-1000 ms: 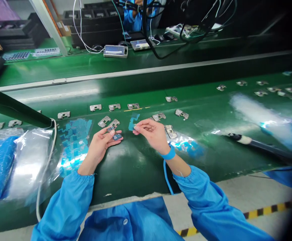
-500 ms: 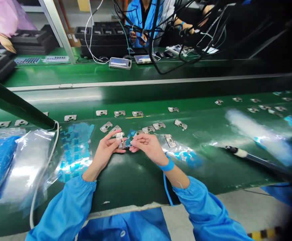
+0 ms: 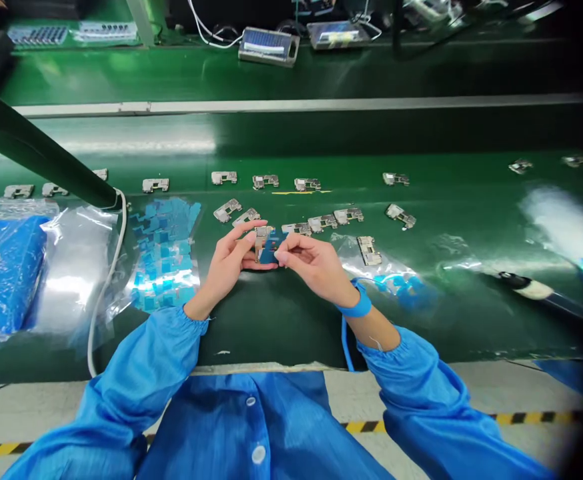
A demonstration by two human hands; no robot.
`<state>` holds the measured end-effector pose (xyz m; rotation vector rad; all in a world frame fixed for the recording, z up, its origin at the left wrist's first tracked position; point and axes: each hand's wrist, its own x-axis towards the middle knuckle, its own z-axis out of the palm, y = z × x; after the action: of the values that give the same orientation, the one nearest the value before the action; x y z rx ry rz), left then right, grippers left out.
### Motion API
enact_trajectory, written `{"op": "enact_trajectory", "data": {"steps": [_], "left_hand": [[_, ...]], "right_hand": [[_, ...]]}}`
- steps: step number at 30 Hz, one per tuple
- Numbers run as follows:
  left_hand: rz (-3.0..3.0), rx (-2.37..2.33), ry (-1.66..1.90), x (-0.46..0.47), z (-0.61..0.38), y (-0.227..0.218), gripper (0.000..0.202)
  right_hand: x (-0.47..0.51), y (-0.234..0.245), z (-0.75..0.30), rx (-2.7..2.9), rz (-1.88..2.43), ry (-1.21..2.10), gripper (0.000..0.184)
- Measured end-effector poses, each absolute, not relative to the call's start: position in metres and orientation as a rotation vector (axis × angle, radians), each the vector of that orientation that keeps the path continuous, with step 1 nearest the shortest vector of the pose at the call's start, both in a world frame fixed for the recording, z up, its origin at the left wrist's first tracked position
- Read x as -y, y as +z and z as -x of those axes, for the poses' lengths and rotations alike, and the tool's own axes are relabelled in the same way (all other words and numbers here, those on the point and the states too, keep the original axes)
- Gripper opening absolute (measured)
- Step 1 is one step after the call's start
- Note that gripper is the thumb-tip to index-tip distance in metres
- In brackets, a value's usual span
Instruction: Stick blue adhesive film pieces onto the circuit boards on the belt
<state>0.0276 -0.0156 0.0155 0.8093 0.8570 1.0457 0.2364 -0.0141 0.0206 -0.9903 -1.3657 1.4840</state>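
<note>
My left hand (image 3: 229,257) grips a small silver metal part (image 3: 261,237) just above the green belt, fingers curled around it. My right hand (image 3: 311,261) pinches a small blue film sticker (image 3: 270,251) against that part, with a blue wrist strap (image 3: 355,308) on the wrist. The two hands meet at the part, fingertips touching. A clear sheet of several blue stickers (image 3: 164,253) lies just left of my left hand. Both sleeves are blue.
Several loose silver metal parts (image 3: 321,221) lie in rows on the green conveyor belt (image 3: 291,143) beyond my hands. Plastic bags with blue material (image 3: 6,267) sit at the left. A white cable (image 3: 109,267) and a dark green post (image 3: 36,157) cross the left side. A black-handled tool (image 3: 526,287) lies at the right.
The view has dipped down, so the belt sits higher in frame. My right hand has brought the blue sticker from beside the metal part onto it; both hands stay joined.
</note>
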Motion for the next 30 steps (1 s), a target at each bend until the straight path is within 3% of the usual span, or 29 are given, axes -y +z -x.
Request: {"op": "enact_trajectory", "data": {"steps": [30], "left_hand": [[-0.996,-0.882,1.041,0.0227,-0.0327,0.0181,0.048]], "right_hand": [[0.0223,0.0165,-0.2379,1.459,1.089,1.383,0.035]]}}
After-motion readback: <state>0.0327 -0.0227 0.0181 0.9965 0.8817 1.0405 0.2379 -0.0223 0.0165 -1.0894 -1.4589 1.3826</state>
